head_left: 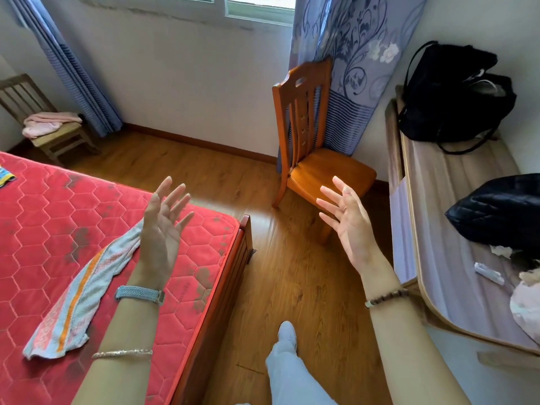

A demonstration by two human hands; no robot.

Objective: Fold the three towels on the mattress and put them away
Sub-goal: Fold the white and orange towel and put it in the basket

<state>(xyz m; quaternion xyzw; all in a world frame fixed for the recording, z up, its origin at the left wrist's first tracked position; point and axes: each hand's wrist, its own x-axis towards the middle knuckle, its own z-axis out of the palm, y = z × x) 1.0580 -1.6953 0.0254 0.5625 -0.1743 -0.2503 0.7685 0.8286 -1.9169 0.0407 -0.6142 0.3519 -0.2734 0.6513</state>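
Observation:
A crumpled white towel with an orange stripe (pixel 79 290) lies stretched diagonally across the red quilted mattress (pixel 43 223). My left hand (pixel 162 226) is raised above the mattress's right part, palm up, fingers spread, holding nothing. My right hand (pixel 349 220) hovers over the wooden floor, palm facing me, fingers spread and empty. The corner of a blue and yellow cloth (pixel 5 176) shows at the left edge of the mattress. Other towels are out of view.
An orange wooden chair (pixel 318 159) stands by the floral curtain. A small chair at far left carries pink cloth (pixel 48 124). At the right, a covered bench (pixel 444 229) holds black bags (pixel 455 95). My leg and shoe (pixel 287 340) stand on the floor.

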